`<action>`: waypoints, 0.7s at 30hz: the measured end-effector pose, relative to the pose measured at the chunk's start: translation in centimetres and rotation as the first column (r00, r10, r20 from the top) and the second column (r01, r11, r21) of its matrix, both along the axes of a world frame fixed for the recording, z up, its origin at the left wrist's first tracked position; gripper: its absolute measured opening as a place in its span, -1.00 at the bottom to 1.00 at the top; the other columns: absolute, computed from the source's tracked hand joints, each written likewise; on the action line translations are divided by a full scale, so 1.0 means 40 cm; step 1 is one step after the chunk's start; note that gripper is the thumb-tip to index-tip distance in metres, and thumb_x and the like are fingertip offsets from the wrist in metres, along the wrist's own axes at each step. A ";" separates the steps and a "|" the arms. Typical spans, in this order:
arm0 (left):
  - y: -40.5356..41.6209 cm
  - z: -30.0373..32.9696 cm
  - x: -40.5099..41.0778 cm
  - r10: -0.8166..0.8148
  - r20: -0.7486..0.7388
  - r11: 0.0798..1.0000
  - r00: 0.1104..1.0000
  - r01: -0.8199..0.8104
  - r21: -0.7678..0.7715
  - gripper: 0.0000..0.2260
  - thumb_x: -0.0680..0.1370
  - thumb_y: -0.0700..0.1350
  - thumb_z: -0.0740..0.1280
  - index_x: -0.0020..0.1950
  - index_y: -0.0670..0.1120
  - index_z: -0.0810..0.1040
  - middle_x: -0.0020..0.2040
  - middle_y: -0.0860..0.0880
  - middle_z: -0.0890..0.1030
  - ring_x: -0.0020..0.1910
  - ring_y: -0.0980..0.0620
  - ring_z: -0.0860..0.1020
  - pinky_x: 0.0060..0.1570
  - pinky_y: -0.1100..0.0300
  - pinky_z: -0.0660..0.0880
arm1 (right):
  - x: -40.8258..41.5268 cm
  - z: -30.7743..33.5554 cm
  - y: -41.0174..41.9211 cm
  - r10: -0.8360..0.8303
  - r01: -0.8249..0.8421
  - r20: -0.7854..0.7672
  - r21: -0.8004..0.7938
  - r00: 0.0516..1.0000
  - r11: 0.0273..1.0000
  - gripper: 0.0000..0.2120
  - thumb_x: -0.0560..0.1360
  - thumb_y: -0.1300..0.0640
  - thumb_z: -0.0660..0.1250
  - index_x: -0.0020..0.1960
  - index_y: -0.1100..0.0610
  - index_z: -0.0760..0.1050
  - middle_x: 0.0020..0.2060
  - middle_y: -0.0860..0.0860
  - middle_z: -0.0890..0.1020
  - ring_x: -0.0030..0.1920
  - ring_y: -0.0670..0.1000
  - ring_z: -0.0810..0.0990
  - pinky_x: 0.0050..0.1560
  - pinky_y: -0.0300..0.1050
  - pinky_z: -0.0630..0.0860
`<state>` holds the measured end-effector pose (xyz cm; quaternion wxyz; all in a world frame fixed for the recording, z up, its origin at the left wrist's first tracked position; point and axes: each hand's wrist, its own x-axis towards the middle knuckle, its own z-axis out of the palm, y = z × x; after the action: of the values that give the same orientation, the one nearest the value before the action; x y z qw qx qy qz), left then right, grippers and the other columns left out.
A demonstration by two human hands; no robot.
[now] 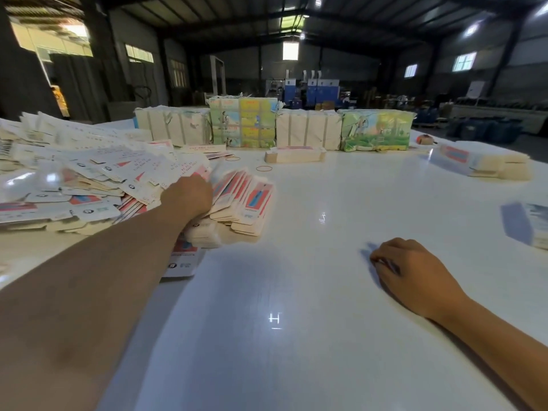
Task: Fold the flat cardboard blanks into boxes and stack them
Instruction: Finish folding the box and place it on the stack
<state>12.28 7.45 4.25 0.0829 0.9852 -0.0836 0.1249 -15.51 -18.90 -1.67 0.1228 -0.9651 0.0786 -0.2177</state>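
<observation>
Blanks [89,173], flat cardboard w/ red-blue print, lie in a big loose heap at left of frame, fanned out across the white counter [296,292]. Left hand [189,197] reaches into the heap's right edge at centre-left, fingers curled down among the blanks & hidden by them, so can't tell if it grips any. Just right of that hand a small fanned batch of blanks [246,203] overlaps like cards, touching the heap. One more blank [182,259] lies flat partly under the left forearm. Upper centre, along the counter's far side, a row of strapped bundles [308,129]: pale ones alternating w/ bundles showing green-yellow picture prints. In front of the row, a short neat stack of blanks [293,154], plus two rubber bands [264,168] lying loose on the counter nearby. Right hand [412,271] sits at lower right, resting on the bare counter, fingers loosely curled, holding nothing, well apart from the heap. Upper right of frame, another low stack of blanks [480,161]; at right edge, a blurred blue-white pack [527,226], partly cut off.
</observation>
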 end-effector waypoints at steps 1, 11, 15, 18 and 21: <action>0.005 0.003 -0.005 0.045 0.058 0.997 0.997 -0.048 0.055 -0.83 0.58 -0.11 0.17 0.03 -0.15 0.50 -0.24 -0.07 0.45 -0.26 -0.03 0.40 -0.20 0.09 0.33 | -0.001 0.000 0.001 0.002 -0.002 0.002 0.009 1.000 1.000 -0.82 0.53 0.21 0.29 -0.25 0.11 0.54 -0.19 0.01 0.58 0.03 0.10 0.56 -0.01 -0.03 0.46; 0.032 0.029 -0.018 0.026 0.108 0.999 0.994 -0.023 -0.028 -0.70 0.57 0.06 0.19 -0.25 -0.11 0.44 -0.29 -0.08 0.51 -0.34 -0.04 0.44 -0.30 0.16 0.33 | -0.004 0.008 0.009 -0.021 0.021 -0.003 0.007 1.000 1.000 -0.86 0.54 0.20 0.27 -0.12 0.17 0.60 -0.13 0.04 0.58 -0.04 0.11 0.51 -0.02 -0.07 0.43; 0.044 0.081 -0.042 0.154 0.181 0.987 0.971 -0.142 -0.079 -0.48 0.56 0.26 0.09 -0.21 -0.17 0.51 -0.30 -0.12 0.53 -0.35 -0.08 0.46 -0.24 0.12 0.37 | -0.004 0.009 0.011 -0.017 0.017 -0.006 0.006 1.000 1.000 -0.83 0.55 0.17 0.26 -0.16 0.16 0.57 -0.15 0.05 0.58 -0.05 0.13 0.51 -0.01 -0.01 0.45; 0.012 0.155 -0.095 0.130 0.365 0.990 0.922 -0.100 -0.099 -0.55 0.60 0.17 0.12 -0.17 -0.18 0.53 -0.37 -0.11 0.45 -0.43 -0.06 0.37 -0.34 0.12 0.28 | -0.004 0.007 0.008 -0.041 0.041 -0.023 -0.004 0.999 0.999 -0.78 0.58 0.12 0.22 -0.17 0.16 0.55 -0.17 0.02 0.54 -0.03 0.12 0.50 0.00 -0.01 0.45; -0.058 0.175 -0.204 -0.108 0.555 0.994 0.825 0.076 0.081 -0.72 0.60 0.09 0.18 -0.03 -0.07 0.58 -0.36 -0.05 0.45 -0.44 -0.01 0.37 -0.41 0.15 0.25 | -0.001 0.002 0.003 -0.048 0.048 -0.050 -0.009 0.998 0.999 -0.75 0.58 0.11 0.18 -0.16 0.17 0.55 -0.11 0.06 0.57 0.03 0.12 0.51 0.02 -0.03 0.45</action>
<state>4.11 5.12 11.25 0.0336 0.9025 -0.1548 0.4005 -15.56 -18.80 -1.58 0.1119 -0.9686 0.1040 -0.1964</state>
